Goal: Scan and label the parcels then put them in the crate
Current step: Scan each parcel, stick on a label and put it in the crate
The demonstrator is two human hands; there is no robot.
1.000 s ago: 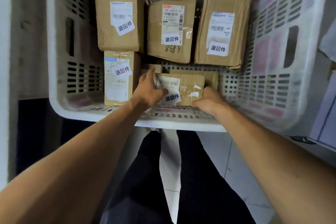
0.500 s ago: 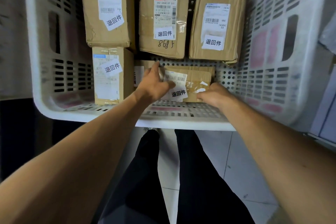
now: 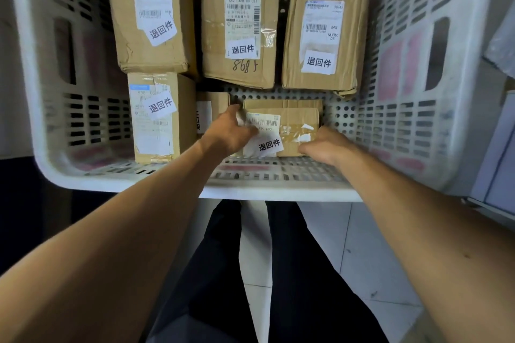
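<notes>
Inside, the white crate (image 3: 39, 108) is holding five labelled cardboard boxes, and a small parcel (image 3: 298, 125) is lying near its front wall. Both hands are grasping it: left hand (image 3: 227, 133) at its left end, right hand (image 3: 324, 145) at its right.

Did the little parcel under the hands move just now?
Yes. Held by the left hand and the right hand, the little parcel slid to the right, away from the front-left box, which stayed put.

Six cardboard parcels (image 3: 281, 125), possibly seven, one crate (image 3: 278, 192), five visible return stickers (image 3: 269, 145), two hands (image 3: 228, 133).
</notes>
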